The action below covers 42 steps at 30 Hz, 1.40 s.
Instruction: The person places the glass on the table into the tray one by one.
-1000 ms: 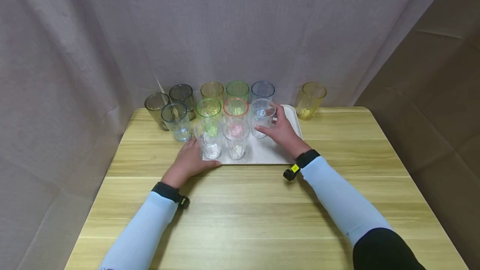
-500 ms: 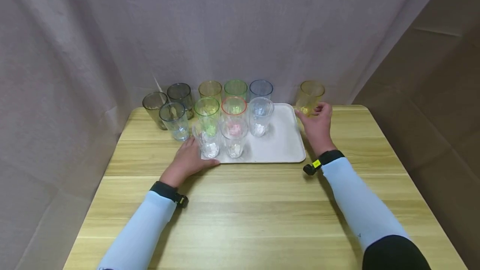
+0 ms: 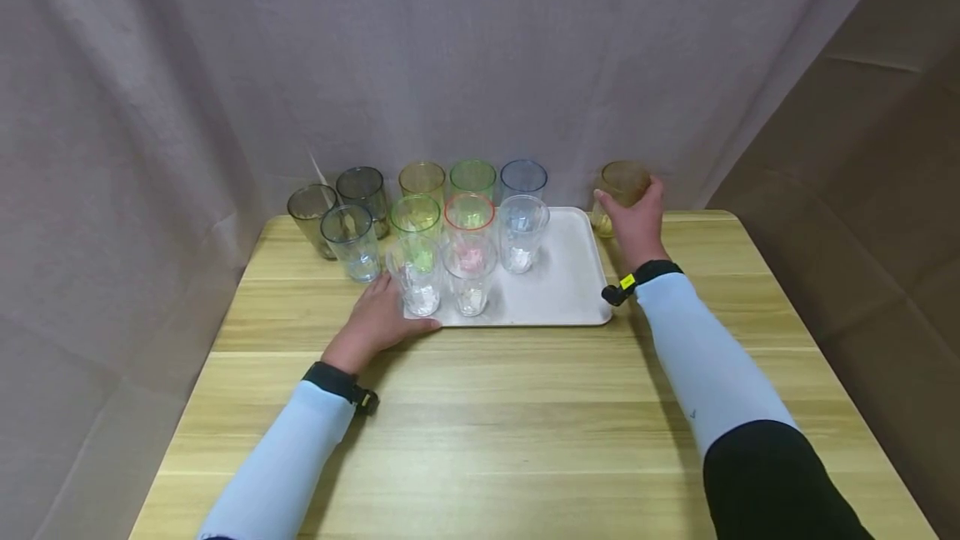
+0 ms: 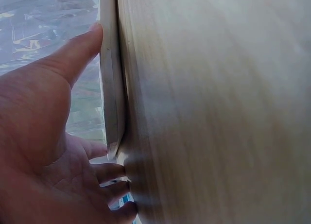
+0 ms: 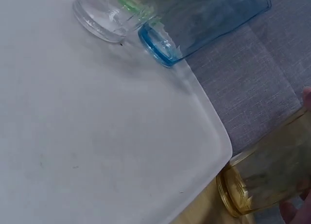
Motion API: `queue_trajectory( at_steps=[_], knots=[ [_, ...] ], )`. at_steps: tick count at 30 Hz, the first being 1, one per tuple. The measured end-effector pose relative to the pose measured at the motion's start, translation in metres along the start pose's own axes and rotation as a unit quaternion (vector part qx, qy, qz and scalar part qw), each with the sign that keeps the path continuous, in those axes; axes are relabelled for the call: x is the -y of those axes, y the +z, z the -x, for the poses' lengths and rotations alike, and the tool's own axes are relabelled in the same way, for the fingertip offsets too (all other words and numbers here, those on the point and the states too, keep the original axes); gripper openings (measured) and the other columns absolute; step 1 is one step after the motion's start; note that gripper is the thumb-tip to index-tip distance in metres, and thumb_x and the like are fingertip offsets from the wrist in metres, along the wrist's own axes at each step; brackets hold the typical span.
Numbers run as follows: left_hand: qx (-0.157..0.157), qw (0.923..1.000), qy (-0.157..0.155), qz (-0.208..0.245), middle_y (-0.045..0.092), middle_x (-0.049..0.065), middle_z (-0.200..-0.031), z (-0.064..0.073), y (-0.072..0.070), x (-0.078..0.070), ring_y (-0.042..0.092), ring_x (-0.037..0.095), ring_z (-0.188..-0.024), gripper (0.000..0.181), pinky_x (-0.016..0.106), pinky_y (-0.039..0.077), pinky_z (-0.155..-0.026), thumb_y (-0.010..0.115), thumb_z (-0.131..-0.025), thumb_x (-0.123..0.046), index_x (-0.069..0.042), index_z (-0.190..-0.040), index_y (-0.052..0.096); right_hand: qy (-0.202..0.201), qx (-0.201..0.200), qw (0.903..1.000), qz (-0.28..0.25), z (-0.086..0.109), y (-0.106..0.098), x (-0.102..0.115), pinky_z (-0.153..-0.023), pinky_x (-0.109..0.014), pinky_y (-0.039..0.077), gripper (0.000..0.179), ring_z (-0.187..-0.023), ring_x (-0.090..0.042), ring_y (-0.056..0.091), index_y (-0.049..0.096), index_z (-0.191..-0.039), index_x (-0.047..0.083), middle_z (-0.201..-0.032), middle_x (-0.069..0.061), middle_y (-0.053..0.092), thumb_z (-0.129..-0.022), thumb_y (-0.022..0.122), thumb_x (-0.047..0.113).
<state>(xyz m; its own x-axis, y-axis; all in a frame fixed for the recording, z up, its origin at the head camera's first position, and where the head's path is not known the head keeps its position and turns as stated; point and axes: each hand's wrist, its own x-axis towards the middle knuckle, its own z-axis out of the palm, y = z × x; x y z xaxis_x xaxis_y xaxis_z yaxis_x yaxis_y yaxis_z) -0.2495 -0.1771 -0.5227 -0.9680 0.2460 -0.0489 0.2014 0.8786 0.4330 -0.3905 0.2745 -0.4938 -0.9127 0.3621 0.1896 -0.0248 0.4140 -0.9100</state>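
My right hand (image 3: 639, 219) grips a yellow glass (image 3: 621, 182) beyond the right side of a white tray (image 3: 566, 294). In the right wrist view the yellow glass (image 5: 272, 170) is upright beside the tray corner; whether its base touches the table I cannot tell. My left hand (image 3: 378, 319) rests at the tray's front left corner. The left wrist view shows its thumb (image 4: 80, 49) straight against the tray rim (image 4: 111, 88), the other fingers spread round the corner. Nearest to it stands a clear glass (image 3: 422, 294) on the tray.
Several other glasses stand on the tray, among them a red-rimmed one (image 3: 470, 215), a blue one (image 3: 523, 177) and a clear one (image 3: 521, 232). Left of the tray are two dark grey glasses and a pale blue one (image 3: 352, 244). A grey curtain (image 3: 480, 48) hangs behind the table.
My right hand has left a clear glass on the tray, moved right and taken hold of the yellow glass. The left hand has stayed at the tray corner.
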Motion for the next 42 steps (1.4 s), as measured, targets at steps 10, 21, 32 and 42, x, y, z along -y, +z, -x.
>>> queue_trajectory(
  at_steps=[10,21,32,42],
  knots=[
    [0.002,0.9999,-0.012,0.006,0.022,0.03,-0.166,-0.001,0.002,0.001,0.018,0.041,-0.153,0.134,0.052,0.018,-0.126,0.075,-0.074,-0.077,0.0,-0.167,0.017,-0.004,0.011,0.9998,0.014,0.003,-0.008,0.003,-0.124,-0.032,0.024,0.108,-0.148,-0.017,0.03,0.014,-0.163,0.017,-0.164,-0.011,0.029,-0.086,0.077,0.058],
    [0.003,0.9999,-0.011,0.006,0.019,0.031,-0.167,-0.001,0.003,0.003,0.016,0.043,-0.153,0.136,0.054,0.017,-0.126,0.075,-0.074,-0.077,0.002,-0.166,0.015,-0.023,0.032,0.9992,0.005,0.025,-0.029,0.012,-0.124,-0.036,0.024,0.105,-0.148,-0.017,0.029,0.017,-0.162,0.021,-0.163,-0.008,0.029,-0.085,0.077,0.059],
    [0.003,0.9999,-0.012,0.007,0.016,0.031,-0.167,-0.002,0.003,0.004,0.014,0.043,-0.153,0.138,0.053,0.014,-0.126,0.076,-0.074,-0.077,0.005,-0.166,0.014,-0.008,0.06,0.9978,0.027,0.084,-0.062,0.021,-0.113,-0.045,0.037,0.102,-0.138,-0.022,0.036,0.018,-0.16,0.017,-0.154,-0.012,0.037,-0.087,0.078,0.055],
    [0.009,0.9998,-0.012,0.009,0.016,0.03,-0.168,-0.001,0.0,0.001,0.013,0.042,-0.154,0.136,0.052,0.014,-0.127,0.076,-0.075,-0.076,0.003,-0.166,0.013,-0.01,0.074,0.9965,0.037,0.127,-0.078,0.024,-0.106,-0.045,0.038,0.097,-0.131,-0.024,0.042,0.021,-0.159,0.012,-0.147,-0.013,0.045,-0.089,0.079,0.045]
  ],
)
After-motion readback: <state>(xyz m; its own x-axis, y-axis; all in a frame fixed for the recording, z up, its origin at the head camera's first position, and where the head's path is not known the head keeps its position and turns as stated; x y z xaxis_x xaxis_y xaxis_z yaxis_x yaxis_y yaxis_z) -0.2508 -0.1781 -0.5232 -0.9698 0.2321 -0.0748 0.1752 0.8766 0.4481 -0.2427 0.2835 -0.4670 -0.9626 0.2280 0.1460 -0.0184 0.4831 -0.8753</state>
